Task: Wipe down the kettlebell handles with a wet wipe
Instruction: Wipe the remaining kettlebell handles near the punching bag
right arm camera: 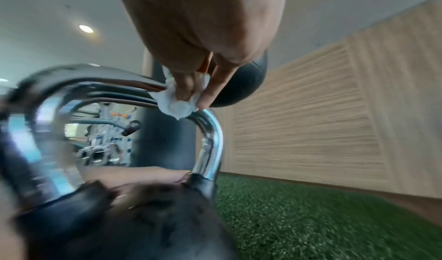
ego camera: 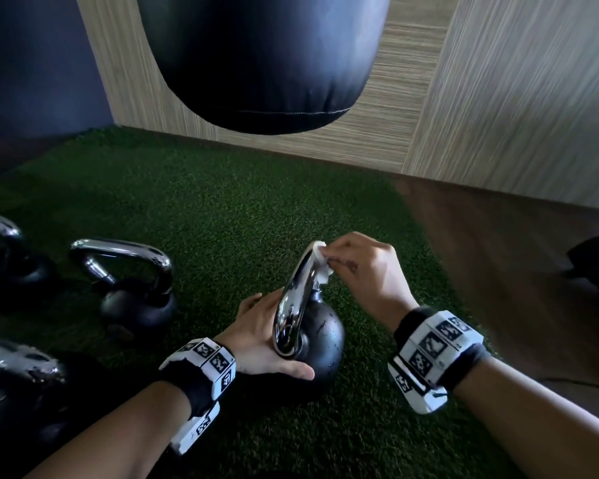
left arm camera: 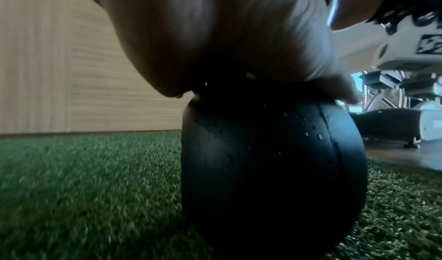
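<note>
Chrome, bright and curved, forms the handle (ego camera: pixel 296 295) of the kettlebell (ego camera: pixel 320 335) nearest the person; its round black body, matte and flecked with droplets, sits on the green turf (ego camera: pixel 256 209), a coarse, springy pile. The left hand (ego camera: pixel 267 337) lies against the ball's near side, fingers fairly straight and pressed to it, steadying the weight rather than gripping it; the right hand (ego camera: pixel 363 267) pinches a crumpled white wet wipe (ego camera: pixel 320 262) against the top bend of the handle, fingertips (right arm camera: pixel 189 92) bunching the soft tissue onto the smooth metal. The step in hand looks like the wiping of this handle's upper arc; the next move likely calls for dragging the wipe down each leg of the loop, with the ball held firm so it does not roll. Farther left stand more kettlebells (ego camera: pixel 135 285), same chrome loops on dark balls, whether already wiped I cannot tell; beyond hangs a dark, seamed punching bag (ego camera: pixel 260 63) before ribbed, pale wood wall panels (ego camera: pixel 516 98).
</note>
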`<state>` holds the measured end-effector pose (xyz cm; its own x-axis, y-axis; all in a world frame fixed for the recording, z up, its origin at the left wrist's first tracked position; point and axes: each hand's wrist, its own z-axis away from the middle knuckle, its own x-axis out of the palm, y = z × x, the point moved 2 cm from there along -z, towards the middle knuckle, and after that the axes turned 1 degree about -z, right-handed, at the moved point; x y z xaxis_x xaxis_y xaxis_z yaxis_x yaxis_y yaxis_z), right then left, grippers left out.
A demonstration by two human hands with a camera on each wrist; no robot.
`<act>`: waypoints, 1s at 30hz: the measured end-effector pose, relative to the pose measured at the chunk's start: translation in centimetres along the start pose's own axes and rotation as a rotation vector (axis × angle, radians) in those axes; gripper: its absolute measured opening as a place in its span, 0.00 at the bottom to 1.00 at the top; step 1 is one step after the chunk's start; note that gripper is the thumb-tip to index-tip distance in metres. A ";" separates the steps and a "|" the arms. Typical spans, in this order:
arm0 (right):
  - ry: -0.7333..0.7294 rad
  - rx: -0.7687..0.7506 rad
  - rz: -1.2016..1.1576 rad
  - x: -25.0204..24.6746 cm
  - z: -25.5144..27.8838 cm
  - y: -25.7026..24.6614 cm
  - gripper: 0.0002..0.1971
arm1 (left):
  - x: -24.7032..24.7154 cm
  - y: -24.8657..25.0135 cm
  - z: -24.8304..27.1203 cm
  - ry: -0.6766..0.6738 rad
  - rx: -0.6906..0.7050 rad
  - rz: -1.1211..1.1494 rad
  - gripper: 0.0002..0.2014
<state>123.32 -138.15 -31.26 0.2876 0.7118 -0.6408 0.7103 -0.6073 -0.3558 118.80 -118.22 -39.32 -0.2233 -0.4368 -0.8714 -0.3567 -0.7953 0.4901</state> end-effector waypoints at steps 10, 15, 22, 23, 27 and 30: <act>-0.061 0.050 -0.146 -0.9 2.7 -3.6 0.10 | -2.4 0.0 -0.7 -0.116 0.082 0.097 0.45; -0.106 0.337 -0.291 0.1 5.9 -4.7 0.08 | -2.1 -0.4 -1.1 -0.101 0.081 0.130 0.39; -0.178 0.443 -0.367 1.4 6.8 -3.6 0.08 | -2.4 0.2 -0.7 -0.114 0.049 0.115 0.35; -0.188 0.449 -0.352 1.9 7.4 -3.5 0.07 | -2.4 0.2 -0.8 -0.094 0.027 0.117 0.36; -0.224 0.412 -0.307 3.8 9.1 -2.9 0.04 | -2.1 0.0 -1.1 -0.065 0.003 0.110 0.41; -0.290 0.356 -0.281 3.4 8.2 -2.3 0.05 | -2.1 0.1 -0.8 -0.079 -0.014 0.104 0.36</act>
<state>117.44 -137.26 -38.17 -0.1072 0.7680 -0.6314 0.4578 -0.5256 -0.7170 120.01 -117.69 -37.45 -0.3292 -0.4838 -0.8109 -0.3150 -0.7534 0.5773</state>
